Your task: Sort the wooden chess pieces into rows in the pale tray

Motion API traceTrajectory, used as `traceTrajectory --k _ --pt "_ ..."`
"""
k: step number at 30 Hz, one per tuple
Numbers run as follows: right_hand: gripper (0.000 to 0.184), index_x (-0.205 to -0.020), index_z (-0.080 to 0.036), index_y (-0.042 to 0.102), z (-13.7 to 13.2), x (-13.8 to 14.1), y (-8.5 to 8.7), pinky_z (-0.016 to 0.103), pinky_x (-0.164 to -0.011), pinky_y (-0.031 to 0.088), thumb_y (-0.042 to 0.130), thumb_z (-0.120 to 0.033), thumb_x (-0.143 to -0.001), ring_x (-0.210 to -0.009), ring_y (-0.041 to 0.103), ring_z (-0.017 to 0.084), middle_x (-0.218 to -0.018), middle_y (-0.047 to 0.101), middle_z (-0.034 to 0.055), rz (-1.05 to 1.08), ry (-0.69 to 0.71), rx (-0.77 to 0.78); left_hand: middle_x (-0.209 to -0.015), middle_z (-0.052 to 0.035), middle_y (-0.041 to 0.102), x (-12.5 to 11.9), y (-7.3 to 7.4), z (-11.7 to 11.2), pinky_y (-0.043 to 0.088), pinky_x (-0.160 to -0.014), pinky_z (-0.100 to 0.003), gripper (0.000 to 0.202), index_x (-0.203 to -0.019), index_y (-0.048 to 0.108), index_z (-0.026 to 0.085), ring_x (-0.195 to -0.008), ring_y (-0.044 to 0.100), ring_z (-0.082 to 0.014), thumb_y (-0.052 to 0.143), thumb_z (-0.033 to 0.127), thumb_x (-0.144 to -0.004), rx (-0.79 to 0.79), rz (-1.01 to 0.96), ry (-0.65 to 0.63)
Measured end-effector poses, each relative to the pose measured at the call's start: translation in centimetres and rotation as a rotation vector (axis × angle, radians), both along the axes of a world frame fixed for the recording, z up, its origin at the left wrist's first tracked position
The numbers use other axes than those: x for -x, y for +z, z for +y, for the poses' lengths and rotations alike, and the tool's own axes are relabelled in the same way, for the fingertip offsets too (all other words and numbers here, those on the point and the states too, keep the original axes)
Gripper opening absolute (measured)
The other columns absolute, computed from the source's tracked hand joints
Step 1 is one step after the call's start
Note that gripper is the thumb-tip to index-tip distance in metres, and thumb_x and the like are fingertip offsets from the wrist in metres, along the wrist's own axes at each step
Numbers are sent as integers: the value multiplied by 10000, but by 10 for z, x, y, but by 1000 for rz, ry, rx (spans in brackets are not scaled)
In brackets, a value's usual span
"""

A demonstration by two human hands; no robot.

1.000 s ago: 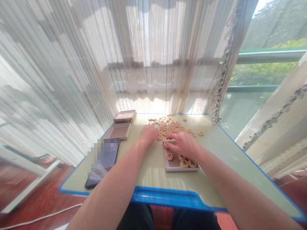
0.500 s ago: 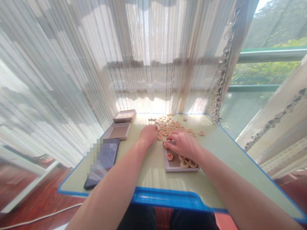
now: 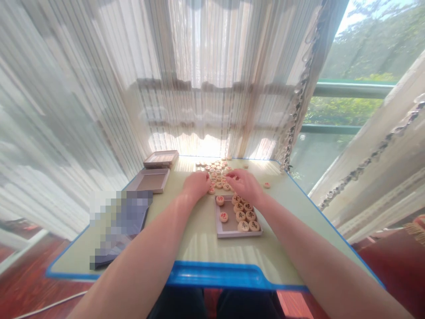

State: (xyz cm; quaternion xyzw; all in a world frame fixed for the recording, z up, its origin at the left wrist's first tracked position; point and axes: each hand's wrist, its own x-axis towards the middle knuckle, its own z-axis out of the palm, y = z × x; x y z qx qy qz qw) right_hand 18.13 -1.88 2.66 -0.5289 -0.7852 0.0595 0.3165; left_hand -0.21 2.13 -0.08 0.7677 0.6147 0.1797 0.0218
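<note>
Over the near side of a spread of round wooden Chinese chess pieces (image 3: pixel 219 185), my right hand (image 3: pixel 247 186) reaches in with its fingers bent and apart from the thumb. My left hand (image 3: pixel 196 184) rests at the left edge of the pieces, fingers curled inward; whatever is in them is hidden. Just below my right hand lies a shallow open box (image 3: pixel 217 228). Inside it, a red-marked piece (image 3: pixel 220 200) sits in the upper left corner and another red-marked piece (image 3: pixel 223 217) lower down. Several black-marked pieces (image 3: pixel 240 216) form two columns on the right, partly covered by my right hand.
An empty shallow box (image 3: pixel 166 181) and another box (image 3: pixel 161 157) stand at the table's far left. A dark tablet-like device (image 3: pixel 133 221), partly blurred out, lies beside my left forearm. One stray piece (image 3: pixel 267 185) is at the right. A blue tray edge (image 3: pixel 215 274) lines the table's front.
My right hand has moved from the box's upper left corner up to the loose pieces, leaving a red-marked piece there and uncovering black ones. My left hand stays by the pieces. The view has shifted.
</note>
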Motion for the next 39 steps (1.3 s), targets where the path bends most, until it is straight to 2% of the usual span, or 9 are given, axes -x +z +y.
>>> traceTrajectory --k 3,8,12,17,23,26,32,37,39 --pt "270 -970 -181 676 37 -3 8 265 -747 457 486 -282 -808 -838 616 176 -956 690 45 -31 -97 193 -936 -81 674 0 1 2 467 -774 -323 277 -877 657 206 -894 607 -230 406 296 -801 -33 3 29" --pt "373 -1116 -204 644 108 -5 9 300 -920 399 495 -184 -774 -1070 541 210 -1197 605 58 -350 -92 148 -934 -81 670 1 2 5 466 -750 -326 287 -885 658 213 -892 598 -235 401 311 -806 -48 10 61" --pt "371 -1120 -236 644 141 -2 -4 334 -936 401 508 -252 -775 -1122 512 227 -1208 603 36 -425 -86 173 -930 -69 673 1 3 5 461 -754 -319 273 -877 661 214 -884 595 -226 415 305 -801 -49 23 63" --pt "316 -1020 -187 686 151 -2 -13 361 -838 444 547 -206 -738 -977 577 261 -1051 667 78 -406 -90 228 -910 -65 667 1 4 7 453 -768 -310 266 -883 655 204 -882 587 -212 420 304 -809 -50 42 68" --pt "285 -962 -195 673 152 -9 -11 369 -799 452 558 -191 -701 -910 574 246 -1056 650 62 -326 -81 282 -900 -64 667 0 5 7 455 -760 -314 255 -875 648 198 -869 588 -212 420 294 -814 -47 63 56" --pt "268 -953 -193 663 149 -12 -11 340 -785 463 561 -218 -707 -897 583 223 -1057 649 48 -272 -92 299 -928 -68 664 -1 6 5 452 -777 -318 259 -888 646 198 -891 584 -216 421 304 -819 -41 59 61" --pt "254 -934 -184 659 144 -19 -9 278 -645 483 598 -203 -689 -703 616 167 -971 684 50 -104 -104 406 -944 -65 662 0 5 5 450 -795 -328 250 -893 640 210 -911 579 -222 425 311 -816 -42 53 57" --pt "338 -1041 -164 636 149 -20 -14 293 -659 485 581 -257 -721 -686 632 170 -1039 666 82 -84 -135 389 -990 -66 646 0 3 5 451 -823 -329 269 -982 625 218 -946 572 -224 426 300 -820 -45 29 50" --pt "362 -1091 -156 622 155 -19 -20 327 -768 482 541 -258 -753 -825 639 209 -1132 629 106 -105 -144 284 -1076 -75 616 -2 3 4 438 -865 -318 307 -1071 592 211 -1002 553 -218 428 284 -823 -61 4 57"
